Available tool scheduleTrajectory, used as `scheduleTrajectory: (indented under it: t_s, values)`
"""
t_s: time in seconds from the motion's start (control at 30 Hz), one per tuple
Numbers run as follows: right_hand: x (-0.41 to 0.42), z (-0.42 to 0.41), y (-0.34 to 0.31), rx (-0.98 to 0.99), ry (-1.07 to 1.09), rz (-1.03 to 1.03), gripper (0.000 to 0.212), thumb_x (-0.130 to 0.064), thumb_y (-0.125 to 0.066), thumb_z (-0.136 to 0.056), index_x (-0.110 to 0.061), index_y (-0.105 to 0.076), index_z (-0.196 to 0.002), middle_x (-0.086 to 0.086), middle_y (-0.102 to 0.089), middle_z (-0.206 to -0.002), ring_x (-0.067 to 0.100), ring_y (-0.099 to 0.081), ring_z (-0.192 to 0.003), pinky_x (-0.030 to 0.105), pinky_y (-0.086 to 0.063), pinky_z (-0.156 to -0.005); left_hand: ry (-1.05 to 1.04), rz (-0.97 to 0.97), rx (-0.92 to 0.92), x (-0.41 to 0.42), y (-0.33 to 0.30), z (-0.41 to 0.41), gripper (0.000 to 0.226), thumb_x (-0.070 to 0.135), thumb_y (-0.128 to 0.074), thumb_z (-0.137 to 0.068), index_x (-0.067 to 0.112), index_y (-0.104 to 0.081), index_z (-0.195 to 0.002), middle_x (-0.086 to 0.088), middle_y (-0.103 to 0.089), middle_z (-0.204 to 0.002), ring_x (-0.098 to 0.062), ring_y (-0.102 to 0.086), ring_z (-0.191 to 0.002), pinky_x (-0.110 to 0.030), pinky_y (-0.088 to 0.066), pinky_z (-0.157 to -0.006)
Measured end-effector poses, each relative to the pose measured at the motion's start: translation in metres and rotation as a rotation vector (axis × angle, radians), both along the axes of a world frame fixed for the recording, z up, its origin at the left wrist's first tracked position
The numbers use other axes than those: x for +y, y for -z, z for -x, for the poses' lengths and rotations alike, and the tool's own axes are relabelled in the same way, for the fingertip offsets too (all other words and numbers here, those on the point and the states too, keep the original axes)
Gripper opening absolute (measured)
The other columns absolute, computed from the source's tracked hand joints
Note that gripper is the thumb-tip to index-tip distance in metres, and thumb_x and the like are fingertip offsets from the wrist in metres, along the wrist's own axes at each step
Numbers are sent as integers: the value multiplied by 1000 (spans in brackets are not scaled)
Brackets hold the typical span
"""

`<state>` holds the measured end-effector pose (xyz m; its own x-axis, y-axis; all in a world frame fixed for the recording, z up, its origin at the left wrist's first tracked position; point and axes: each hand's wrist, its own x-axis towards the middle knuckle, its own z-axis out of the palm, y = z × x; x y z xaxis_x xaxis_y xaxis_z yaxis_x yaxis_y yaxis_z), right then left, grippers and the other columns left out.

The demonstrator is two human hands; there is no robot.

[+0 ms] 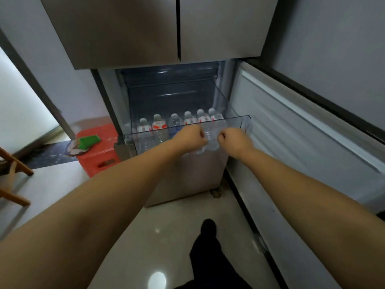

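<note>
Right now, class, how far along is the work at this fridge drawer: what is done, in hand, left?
Done: the lower door stands open and bottles stand in the clear drawer. In hand: left hand and right hand grip its front. Left: probably sliding it in and closing the door.

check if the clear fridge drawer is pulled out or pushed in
Pulled out: the clear drawer juts forward of the fridge, left hand and right hand gripping its front.

No text, brand or number can be read anywhere in view. The water bottles (159,132) standing in the clear drawer (145,133) carry red-and-white labels (159,126) (one looks blue instead), but the print on them is too small and blurred to make out.
</note>
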<state>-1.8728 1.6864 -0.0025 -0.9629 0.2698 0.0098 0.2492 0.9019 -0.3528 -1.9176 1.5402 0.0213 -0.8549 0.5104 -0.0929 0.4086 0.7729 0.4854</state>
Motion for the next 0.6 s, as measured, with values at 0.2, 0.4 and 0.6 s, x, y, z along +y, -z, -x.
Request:
scheduleTrajectory:
  t_s: [0.2,0.4,0.6]
  values:
    - [22,92,-16,242,10,-60,28,-18,-42,-96,-6,-66,-101,20,-69,-101,37,-62,-91,30,-35,-65,-53,-9,-36,33,-13,97,26,19,-58,-89,7,-65,-111,-11,-66,-112,-26,-62,-102,-33,-51,-86]
    - [70,190,-6,-108,34,11,28,-18,-46,-97,-3,-65,-110,20,-65,-114,35,-60,-103,33,-45,-79,-104,19,-216,68,16,188,26,23,-62,-89,8,-63,-110,-10,-65,-106,-22,-61,-95,-35,-51,-87]
    - [84,227,25,-562,-30,36,40,-16,-38,-102,-3,-47,-138,17,-48,-142,31,-48,-128,33,-37,-105,-102,75,-277,92,59,231,26,29,-55,-94,7,-65,-103,-12,-64,-100,-24,-62,-92,-32,-48,-77]
